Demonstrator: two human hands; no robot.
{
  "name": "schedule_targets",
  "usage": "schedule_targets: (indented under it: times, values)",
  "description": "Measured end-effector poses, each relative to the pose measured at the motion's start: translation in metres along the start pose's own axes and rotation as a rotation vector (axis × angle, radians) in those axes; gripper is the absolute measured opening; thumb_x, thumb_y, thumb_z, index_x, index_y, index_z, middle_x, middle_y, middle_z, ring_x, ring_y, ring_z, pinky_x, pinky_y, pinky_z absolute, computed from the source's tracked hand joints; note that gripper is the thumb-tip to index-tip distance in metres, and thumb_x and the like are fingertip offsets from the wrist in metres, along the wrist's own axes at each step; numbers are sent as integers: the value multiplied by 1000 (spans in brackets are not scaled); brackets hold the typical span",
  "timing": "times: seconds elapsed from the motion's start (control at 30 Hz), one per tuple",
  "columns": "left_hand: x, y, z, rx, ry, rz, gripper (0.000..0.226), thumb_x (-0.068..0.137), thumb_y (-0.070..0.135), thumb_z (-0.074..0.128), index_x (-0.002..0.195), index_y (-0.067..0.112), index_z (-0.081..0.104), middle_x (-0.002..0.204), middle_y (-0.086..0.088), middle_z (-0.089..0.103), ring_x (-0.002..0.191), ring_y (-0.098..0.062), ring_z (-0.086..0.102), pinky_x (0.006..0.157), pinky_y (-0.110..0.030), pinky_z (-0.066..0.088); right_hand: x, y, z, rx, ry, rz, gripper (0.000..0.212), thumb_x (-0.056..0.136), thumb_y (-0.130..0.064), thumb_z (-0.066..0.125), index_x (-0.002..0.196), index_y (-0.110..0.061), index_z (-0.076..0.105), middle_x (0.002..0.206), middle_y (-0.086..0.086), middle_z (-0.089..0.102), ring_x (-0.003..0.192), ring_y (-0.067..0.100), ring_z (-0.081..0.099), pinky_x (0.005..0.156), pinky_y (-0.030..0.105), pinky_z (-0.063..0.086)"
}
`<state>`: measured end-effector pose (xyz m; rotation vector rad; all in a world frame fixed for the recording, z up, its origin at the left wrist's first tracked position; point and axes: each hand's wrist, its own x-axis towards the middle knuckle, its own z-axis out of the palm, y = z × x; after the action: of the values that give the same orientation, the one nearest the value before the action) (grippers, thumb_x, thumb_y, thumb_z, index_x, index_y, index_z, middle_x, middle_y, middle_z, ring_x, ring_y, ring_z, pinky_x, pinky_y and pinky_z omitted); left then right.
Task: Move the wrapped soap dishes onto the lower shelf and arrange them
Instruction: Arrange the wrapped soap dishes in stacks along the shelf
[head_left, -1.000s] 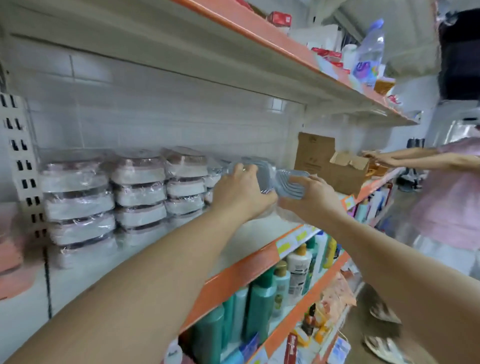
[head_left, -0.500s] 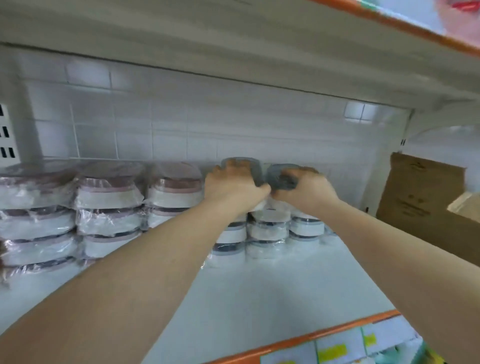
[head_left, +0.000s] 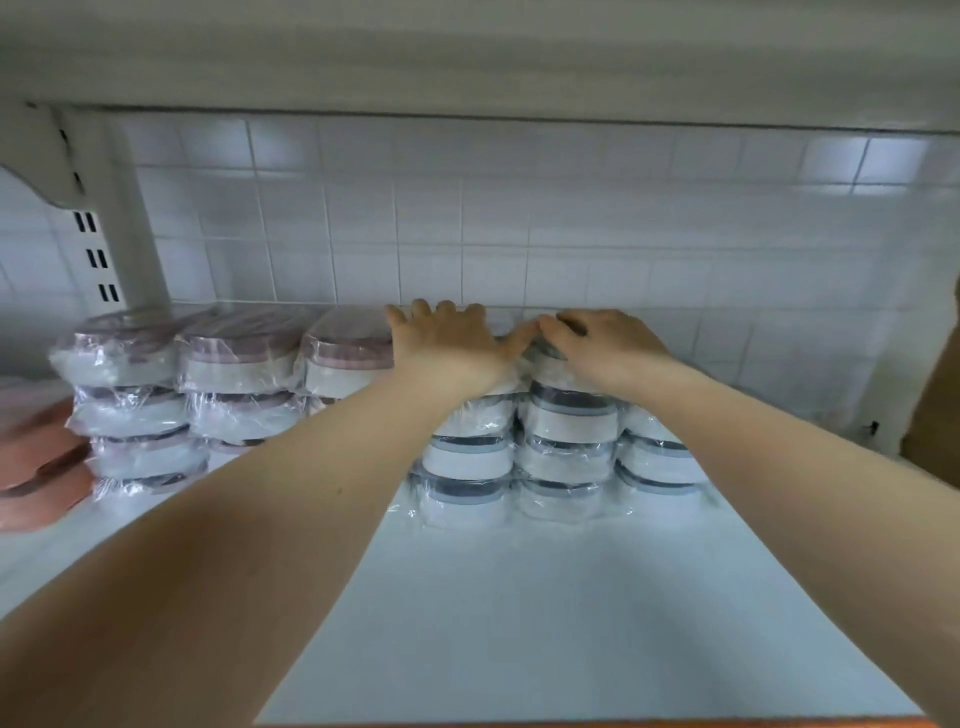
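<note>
White tiles (head_left: 519, 218) line the wall behind a white shelf (head_left: 545, 623), w/ another shelf's underside (head_left: 467, 52) seen overhead and a slotted upright (head_left: 104, 218) at the back left. Wrapped soap dishes are stacked along the back of the shelf: pink-lidded stacks (head_left: 234, 374) on the left, grey-lidded stacks (head_left: 566, 447) at centre-right, approx. three to four high. Salmon-coloured items (head_left: 36, 467) are seen at the far left edge, blurred. A brown cardboard edge (head_left: 935, 415) is cut off at the right.

Both arms are stretched over the shelf. The left hand (head_left: 447, 338) is laid flat on top of a grey-lidded stack, fingers (head_left: 421, 309) spread and straight. The right hand (head_left: 602, 338) is placed on the top dish (head_left: 540, 358) of the next stack, fingers bent down over its far edge; thumb tips of both hands are nearly touching. Whether the dish is actually gripped can't be told.
</note>
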<state>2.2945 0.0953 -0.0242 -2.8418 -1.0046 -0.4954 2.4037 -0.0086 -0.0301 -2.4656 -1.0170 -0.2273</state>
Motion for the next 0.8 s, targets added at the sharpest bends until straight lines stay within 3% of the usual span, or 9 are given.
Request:
schedule_targets:
  times: [0.1,0.2,0.3,0.4,0.43,0.5,0.6,0.7,0.8]
  values:
    - [-9,-8,5,-114,158,82,79,80,77,21,137,25,38,139,-5,45,131,-29,36,109,-51,17,-5,-1,0,43,-35,13,55,92,-58,23,135,-31,44,143,8,40,129,34,35,103,42,35]
    - [-25,-18,8,-62,292,181,93,60,76,10,128,25,47,132,-2,51,124,-26,42,108,-46,23,-15,0,-1,71,62,24,49,95,-47,31,140,-26,38,149,9,27,137,28,23,107,42,27]
    - [-30,-30,15,-24,280,285,89,60,66,16,126,19,53,125,-6,56,119,-29,48,103,-51,31,-28,-2,5,-16,193,-26,41,96,-38,39,130,-16,49,135,13,41,126,29,34,99,39,33]
    - [-29,-35,22,8,306,329,67,72,50,36,115,5,62,108,-18,65,102,-37,62,85,-63,43,-31,-3,11,-77,146,-95,45,97,-40,38,128,-10,47,130,14,46,123,31,36,99,40,36]
    - [-28,-35,24,22,317,332,65,76,49,38,120,6,59,114,-20,62,107,-37,60,89,-65,40,-30,-3,11,-104,128,-103,47,97,-42,38,129,-9,44,131,14,46,124,30,35,100,42,36]
    - [-27,-33,26,79,264,303,64,89,49,39,142,15,35,144,-15,38,135,-30,35,107,-58,21,-29,-2,9,-137,91,-93,51,96,-47,37,132,-12,40,135,12,43,128,28,32,103,44,33]
    - [-25,-34,23,91,175,261,68,94,50,36,149,23,8,157,-6,9,145,-23,6,113,-51,4,-28,-1,8,-193,34,-89,57,94,-53,35,137,-16,33,142,10,36,133,26,26,105,49,29]
    - [-29,-31,17,53,154,240,72,93,51,37,150,23,2,157,-7,4,145,-24,0,113,-51,0,-29,-4,0,-133,-12,-66,61,93,-56,34,142,-19,28,149,6,28,138,25,19,109,52,23]
    - [-42,-36,13,7,246,228,71,92,44,43,149,18,9,155,-9,14,144,-26,8,114,-50,6,-36,-8,-8,-47,40,-87,59,96,-49,33,146,-21,24,154,4,18,142,23,11,113,51,17]
